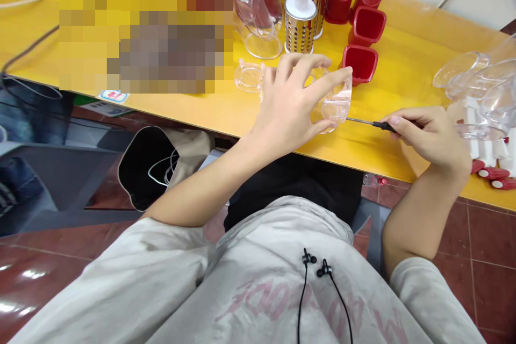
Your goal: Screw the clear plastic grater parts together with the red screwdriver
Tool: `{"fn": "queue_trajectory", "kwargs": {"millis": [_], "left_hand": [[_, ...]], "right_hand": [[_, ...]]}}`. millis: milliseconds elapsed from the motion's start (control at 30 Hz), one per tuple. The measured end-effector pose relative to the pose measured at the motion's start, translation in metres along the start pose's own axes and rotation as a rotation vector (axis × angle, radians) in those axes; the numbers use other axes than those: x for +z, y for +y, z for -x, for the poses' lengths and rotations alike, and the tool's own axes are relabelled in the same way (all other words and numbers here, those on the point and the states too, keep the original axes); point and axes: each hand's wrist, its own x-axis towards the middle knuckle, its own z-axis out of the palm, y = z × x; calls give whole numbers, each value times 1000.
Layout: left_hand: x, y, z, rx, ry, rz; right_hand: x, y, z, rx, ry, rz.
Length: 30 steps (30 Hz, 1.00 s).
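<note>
My left hand (pixel 292 99) curls over a clear plastic housing (pixel 339 101) near the table's front edge, fingers and thumb gripping it. Much of that housing is hidden behind the hand. In my right hand (pixel 427 131) is a thin screwdriver (pixel 363 121) with a black handle and metal shaft. It points left, its end reaching the right side of the housing; whether the tip touches cannot be made out. Just left of my left hand lies a flat clear ring-like part (pixel 249 76).
Behind my hands stand perforated metal drums (pixel 299 27) with white tops, more clear housings (pixel 262 11) and several red plastic cups (pixel 360 62). Clear parts (pixel 492 86) and white-and-red pieces (pixel 494 172) crowd the right side. A cable (pixel 30 45) crosses the left of the yellow table (pixel 407 86).
</note>
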Motion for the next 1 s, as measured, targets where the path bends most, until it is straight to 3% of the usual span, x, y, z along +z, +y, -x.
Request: {"fn": "queue_trajectory", "kwargs": {"millis": [133,333,667,800,1000], "left_hand": [[2,-3,1,16,20,34],[-1,-6,1,81,24,15],[2,-7,2,75,33,63],[2,-5,2,57,34,50],[-1,-2,2,43,18,8]], "right_hand": [[-4,0,4,100,-67,-180],[-7,-12,2,77,-318,-49],[-7,-21,16,-103,-122,230],[-4,-23,18,-93,-64,254],[-5,-28,17,1,-109,316]]}}
